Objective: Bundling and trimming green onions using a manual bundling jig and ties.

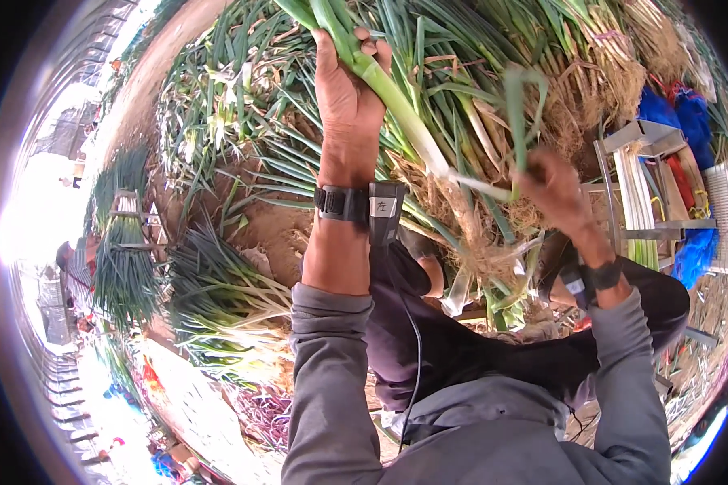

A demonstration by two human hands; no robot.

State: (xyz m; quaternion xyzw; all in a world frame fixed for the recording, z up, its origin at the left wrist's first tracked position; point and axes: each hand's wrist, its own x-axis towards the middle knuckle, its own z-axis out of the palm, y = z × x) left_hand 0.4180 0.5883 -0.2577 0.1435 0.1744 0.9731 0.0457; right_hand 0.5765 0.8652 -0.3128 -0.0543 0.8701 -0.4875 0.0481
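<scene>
One leek (404, 119) | within curled left fingers (383, 55) | right fingers (534, 171) pinching leaf strip (518, 117)

Green onions (210, 279) lie heaped on the brown ground (277, 230)

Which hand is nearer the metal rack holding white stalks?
Right. The right hand is just left of the metal rack, apart from it; the left hand is much farther left, gripping a green onion.
</scene>
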